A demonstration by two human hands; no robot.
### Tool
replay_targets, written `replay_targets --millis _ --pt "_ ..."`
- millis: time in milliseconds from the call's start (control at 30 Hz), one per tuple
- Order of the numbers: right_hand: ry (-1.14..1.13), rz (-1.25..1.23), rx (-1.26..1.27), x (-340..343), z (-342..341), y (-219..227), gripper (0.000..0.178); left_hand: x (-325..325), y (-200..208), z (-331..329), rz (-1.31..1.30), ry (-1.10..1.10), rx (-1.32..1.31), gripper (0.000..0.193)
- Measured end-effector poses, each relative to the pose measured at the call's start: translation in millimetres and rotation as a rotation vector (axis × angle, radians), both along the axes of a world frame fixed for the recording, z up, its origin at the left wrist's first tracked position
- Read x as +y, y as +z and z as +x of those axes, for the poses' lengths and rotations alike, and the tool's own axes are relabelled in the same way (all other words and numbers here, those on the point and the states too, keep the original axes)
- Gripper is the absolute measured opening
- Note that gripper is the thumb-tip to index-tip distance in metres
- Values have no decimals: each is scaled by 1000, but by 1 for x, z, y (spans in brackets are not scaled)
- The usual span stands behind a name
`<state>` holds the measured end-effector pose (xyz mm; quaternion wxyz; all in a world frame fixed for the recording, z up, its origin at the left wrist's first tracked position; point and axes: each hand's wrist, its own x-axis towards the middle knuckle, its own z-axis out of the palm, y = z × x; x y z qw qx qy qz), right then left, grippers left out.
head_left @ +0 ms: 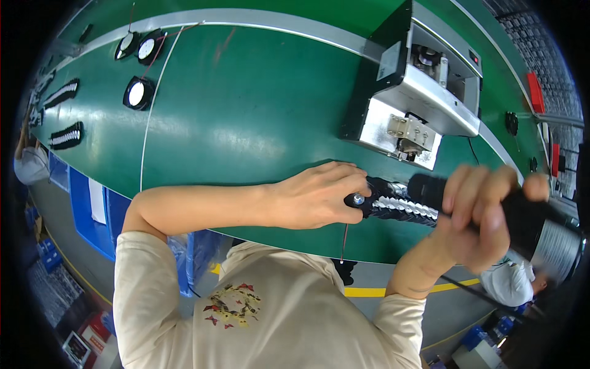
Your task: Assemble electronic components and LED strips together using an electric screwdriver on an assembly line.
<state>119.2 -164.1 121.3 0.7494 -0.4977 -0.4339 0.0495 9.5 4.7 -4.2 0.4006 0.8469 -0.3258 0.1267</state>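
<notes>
My left hand (319,197) reaches across the table's near edge, its fingers curled round the left end of a row of small black cooling fans (402,208) stood side by side. Silvery edges run along the top of that row. Beside my thumb and fingertips shows a shiny round fan hub (358,198), and a thin dark red wire hangs below it. My right hand (476,215), smeared by motion, is wrapped round a thick black cylindrical tool (528,224) with a grey end. The tool's narrower black part points left over the row's right end; whether they touch I cannot tell.
A black and silver bench machine (418,92) stands beyond the row. Several loose fans (138,92) with wires and more fan rows (66,135) lie at the left on the green table (246,104). Blue bins (92,209) stand below its edge. Other people sit at both sides.
</notes>
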Motion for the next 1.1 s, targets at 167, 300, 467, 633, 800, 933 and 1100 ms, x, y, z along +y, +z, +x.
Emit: replay_targets --millis 167,300,467,633,800,933,1100 --pt "-42 4 66 -8 -27 -15 46 -2 -2 -1 5 6 6 15" --pt "-146 2 144 -2 -35 -22 45 -2 -2 0 -6 0 -13 15" --pt "-109 -105 48 4 -36 -22 35 -1 2 -1 -23 7 15 13" --pt "-129 -218 49 -1 -44 -22 39 0 1 0 -31 9 32 12" --pt "-128 -145 116 -2 -43 -17 45 -2 2 -1 -53 17 -24 13" --pt "-72 45 -44 4 -10 7 47 -4 -4 -1 -23 23 -53 13" --pt "-226 43 -8 13 8 14 45 -3 -2 1 -40 -3 -31 14"
